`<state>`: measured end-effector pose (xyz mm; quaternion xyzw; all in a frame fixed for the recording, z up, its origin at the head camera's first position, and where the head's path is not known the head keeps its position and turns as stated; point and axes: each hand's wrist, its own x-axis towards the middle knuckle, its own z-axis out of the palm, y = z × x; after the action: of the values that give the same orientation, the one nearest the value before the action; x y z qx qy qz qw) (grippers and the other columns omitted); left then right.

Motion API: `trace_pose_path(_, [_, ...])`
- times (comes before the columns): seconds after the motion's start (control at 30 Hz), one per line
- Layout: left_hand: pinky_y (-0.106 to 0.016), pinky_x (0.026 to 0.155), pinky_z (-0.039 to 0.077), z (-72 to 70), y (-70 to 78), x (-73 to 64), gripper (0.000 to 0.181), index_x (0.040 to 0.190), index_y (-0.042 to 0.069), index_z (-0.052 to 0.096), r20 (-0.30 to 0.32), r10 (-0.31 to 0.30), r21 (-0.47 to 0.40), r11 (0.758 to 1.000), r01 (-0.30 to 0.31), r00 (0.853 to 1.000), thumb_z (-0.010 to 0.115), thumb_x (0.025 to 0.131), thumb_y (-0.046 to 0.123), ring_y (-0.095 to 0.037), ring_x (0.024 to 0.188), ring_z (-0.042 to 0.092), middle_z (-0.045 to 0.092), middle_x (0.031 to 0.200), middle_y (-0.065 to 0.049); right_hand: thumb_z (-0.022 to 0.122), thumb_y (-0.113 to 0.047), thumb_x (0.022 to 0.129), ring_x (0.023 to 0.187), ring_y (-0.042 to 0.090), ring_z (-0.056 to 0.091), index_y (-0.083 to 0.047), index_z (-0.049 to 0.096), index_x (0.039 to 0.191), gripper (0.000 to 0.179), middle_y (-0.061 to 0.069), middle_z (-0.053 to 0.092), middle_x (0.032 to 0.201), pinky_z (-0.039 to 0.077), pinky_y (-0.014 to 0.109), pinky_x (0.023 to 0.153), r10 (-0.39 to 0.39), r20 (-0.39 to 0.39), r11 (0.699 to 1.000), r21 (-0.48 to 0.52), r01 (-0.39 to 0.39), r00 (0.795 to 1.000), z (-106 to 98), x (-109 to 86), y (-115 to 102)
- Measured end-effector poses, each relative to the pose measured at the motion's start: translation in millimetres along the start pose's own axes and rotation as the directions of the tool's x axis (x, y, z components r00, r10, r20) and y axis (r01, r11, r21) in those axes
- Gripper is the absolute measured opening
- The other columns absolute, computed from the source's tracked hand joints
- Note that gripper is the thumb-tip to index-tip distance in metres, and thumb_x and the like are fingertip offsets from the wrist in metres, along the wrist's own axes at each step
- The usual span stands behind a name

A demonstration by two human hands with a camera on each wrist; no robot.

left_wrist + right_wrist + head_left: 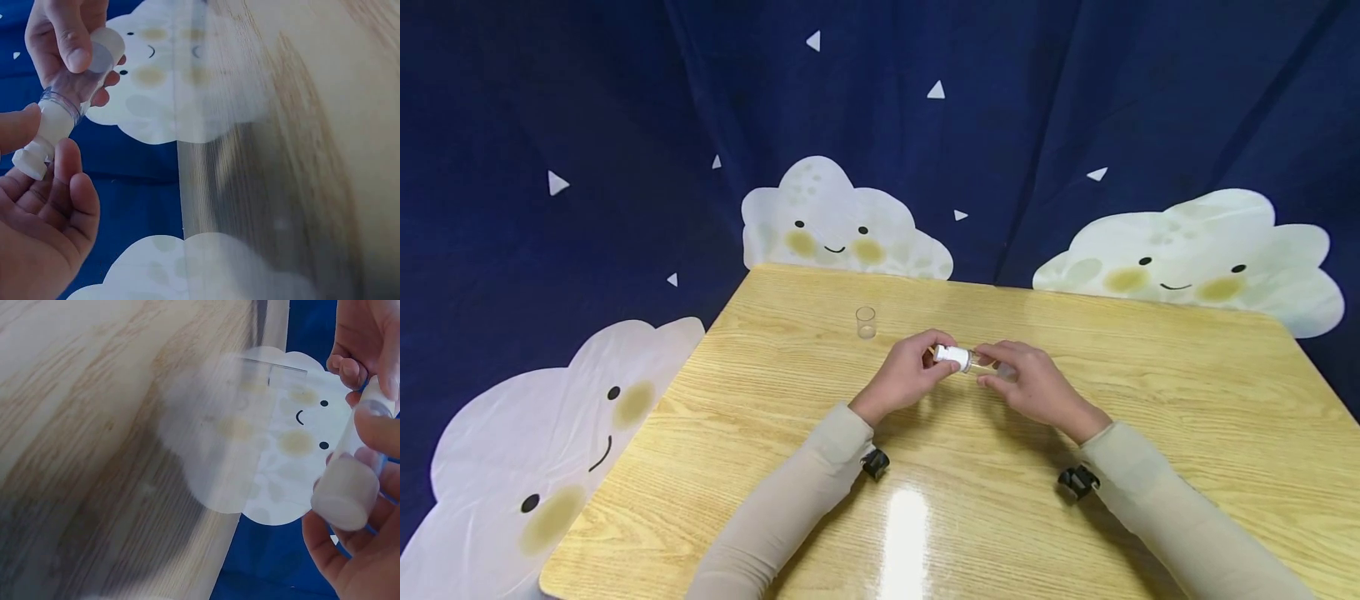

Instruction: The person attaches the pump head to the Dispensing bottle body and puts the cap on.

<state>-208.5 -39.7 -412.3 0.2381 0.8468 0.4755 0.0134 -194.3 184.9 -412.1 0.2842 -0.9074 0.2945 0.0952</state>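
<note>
Between the two hands lies a small clear bottle (94,75) with a white pump top (55,122), tilted on its side above the table. My left hand (906,372) pinches the white top between thumb and fingers. Around the clear body, the thumb and fingers of my right hand (1033,383) hold the bottle near its base. In the right wrist view the whitish base (344,497) faces the camera. A clear, cup-shaped cap (867,323) stands on the table, beyond and to the left of the left hand.
The light wooden table (760,417) extends under both forearms. Behind it hangs a dark blue curtain (880,108) with white triangles and smiling clouds. A black wrist camera mount (876,463) sits at the left cuff, another mount (1078,482) at the right.
</note>
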Motion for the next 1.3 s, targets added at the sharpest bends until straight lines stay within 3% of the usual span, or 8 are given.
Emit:
trace_pose_path(0.2, [-0.018, 0.056, 0.041, 0.1, 0.8, 0.3, 0.023, 0.116, 0.012, 0.065, 0.002, 0.054, 0.023, 0.998, -0.054, 0.999, 0.069, 0.094, 0.018, -0.008, 0.066, 0.049, 0.062, 0.086, -0.002, 0.075, -0.013, 0.088, 0.083, 0.013, 0.068, -0.003, 0.067, 0.124, 0.039, 0.006, 0.074, 0.100, 0.058, 0.033, 0.075, -0.007, 0.023, 1.000, 0.027, 0.006, 1.000, -2.1, -0.9, 3.4])
trace_pose_path(0.43, [-0.019, 0.057, 0.044, 0.9, -0.2, 0.2, 0.027, 0.120, 0.013, 0.064, 0.004, 0.015, 0.017, 1.000, -0.015, 1.000, 0.067, 0.095, 0.021, -0.009, 0.067, 0.052, 0.064, 0.091, -0.003, 0.075, -0.013, 0.088, 0.085, 0.018, 0.070, -0.002, 0.067, 0.122, 0.037, 0.009, 0.074, 0.100, 0.058, 0.033, 0.073, 0.002, 0.036, 1.000, 0.006, -0.002, 0.999, -0.8, 1.6, 3.3])
trace_pose_path(0.63, [-0.020, 0.057, 0.044, 0.1, -0.8, 1.5, 0.028, 0.121, 0.013, 0.064, -0.026, 0.021, 0.011, 1.000, -0.021, 0.999, 0.068, 0.095, 0.022, -0.013, 0.067, 0.054, 0.064, 0.092, -0.003, 0.076, -0.019, 0.087, 0.089, 0.022, 0.068, -0.003, 0.068, 0.120, 0.038, 0.009, 0.073, 0.101, 0.057, 0.039, 0.077, 0.028, 0.026, 0.999, -0.027, -0.027, 0.999, -1.2, 5.3, -3.2])
trace_pose_path(0.93, [-0.019, 0.058, 0.044, -2.1, 0.1, 0.3, 0.035, 0.129, 0.013, 0.062, 0.023, 0.015, 0.022, 1.000, -0.015, 1.000, 0.068, 0.095, 0.020, -0.016, 0.071, 0.055, 0.066, 0.108, -0.005, 0.075, -0.019, 0.089, 0.081, 0.014, 0.062, -0.008, 0.067, 0.123, 0.037, 0.002, 0.067, 0.096, 0.055, 0.033, 0.071, 0.014, 0.056, 0.999, -0.033, -0.012, 0.998, 1.2, 7.0, -11.0])
trace_pose_path(1.13, [-0.022, 0.060, 0.048, -14.4, -3.5, -10.1, 0.044, 0.138, 0.012, 0.055, 0.023, -0.013, 0.011, 1.000, 0.013, 1.000, 0.065, 0.096, 0.023, -0.015, 0.075, 0.057, 0.064, 0.127, -0.006, 0.075, -0.019, 0.089, 0.083, 0.016, 0.064, -0.005, 0.067, 0.120, 0.035, 0.004, 0.067, 0.096, 0.058, 0.039, 0.072, 0.024, 0.058, 1.000, -0.004, -0.024, 0.998, 2.3, 7.5, -14.6])
trace_pose_path(1.3, [-0.027, 0.068, 0.051, -33.5, -10.6, -27.3, 0.040, 0.136, 0.012, 0.056, -0.016, -0.042, 0.034, 0.999, 0.043, 0.999, 0.062, 0.098, 0.020, -0.014, 0.084, 0.060, 0.064, 0.130, -0.010, 0.076, -0.016, 0.086, 0.084, 0.019, 0.065, -0.005, 0.066, 0.118, 0.035, 0.008, 0.068, 0.098, 0.058, 0.043, 0.074, 0.049, 0.040, 0.998, 0.033, -0.050, 0.998, 1.7, 8.5, -13.9])
